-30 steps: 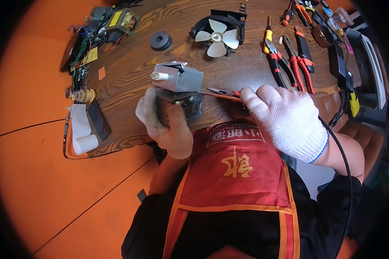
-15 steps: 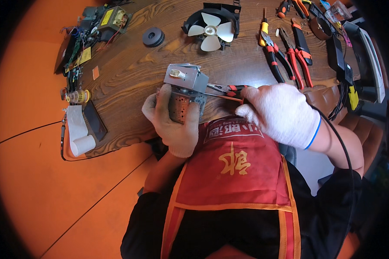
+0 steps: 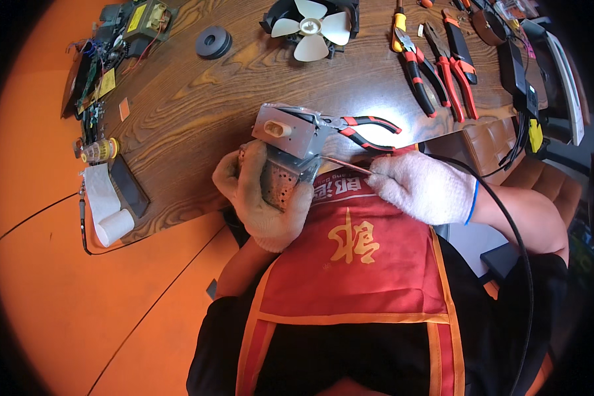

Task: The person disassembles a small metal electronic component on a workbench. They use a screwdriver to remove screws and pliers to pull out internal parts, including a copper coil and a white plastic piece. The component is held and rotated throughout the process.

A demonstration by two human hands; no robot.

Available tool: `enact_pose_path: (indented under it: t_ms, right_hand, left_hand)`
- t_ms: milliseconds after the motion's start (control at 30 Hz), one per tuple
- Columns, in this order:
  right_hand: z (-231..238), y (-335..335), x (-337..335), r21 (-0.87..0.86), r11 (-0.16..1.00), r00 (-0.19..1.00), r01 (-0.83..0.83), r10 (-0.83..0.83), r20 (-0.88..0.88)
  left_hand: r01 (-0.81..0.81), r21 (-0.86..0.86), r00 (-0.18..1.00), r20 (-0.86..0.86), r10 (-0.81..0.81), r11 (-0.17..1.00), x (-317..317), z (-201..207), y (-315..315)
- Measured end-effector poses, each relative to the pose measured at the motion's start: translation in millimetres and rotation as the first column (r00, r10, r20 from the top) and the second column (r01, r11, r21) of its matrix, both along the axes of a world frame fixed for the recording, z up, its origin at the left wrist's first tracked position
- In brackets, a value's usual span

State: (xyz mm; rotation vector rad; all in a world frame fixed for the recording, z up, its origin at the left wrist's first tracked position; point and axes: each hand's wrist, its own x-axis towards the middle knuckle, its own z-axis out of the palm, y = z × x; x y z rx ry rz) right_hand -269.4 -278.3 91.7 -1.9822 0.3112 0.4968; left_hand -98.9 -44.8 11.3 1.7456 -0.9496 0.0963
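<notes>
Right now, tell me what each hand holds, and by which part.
The left hand grips the metal magnetron block around its perforated lower body. The right hand pinches the near end of a thin rod that reaches to the block.

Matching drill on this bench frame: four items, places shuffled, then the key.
1. white fan
2. paper roll
3. black ring
4. metal unit

A. in the left hand at the table edge
B. far edge, in a black housing
C. left end, partly unrolled
D. far side, left of the fan

Pairs: 1-B, 2-C, 3-D, 4-A
</notes>
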Motion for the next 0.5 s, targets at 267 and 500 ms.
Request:
enact_pose_path:
  t_ms: [267,500]
  right_hand:
    - [-6.0,-4.1,20.9,-0.464,0.885,0.993,-0.03,0.079,0.085]
    - [30.4,-14.2,15.5,-0.375,0.927,0.998,0.025,-0.043,-0.04]
  left_hand:
    - [-0.018,0.104,0.997,0.073,0.01,0.994,-9.2,10.4,-14.9]
    - [-0.044,-0.086,0.991,-0.132,0.032,0.995,11.5,-3.6,-11.9]
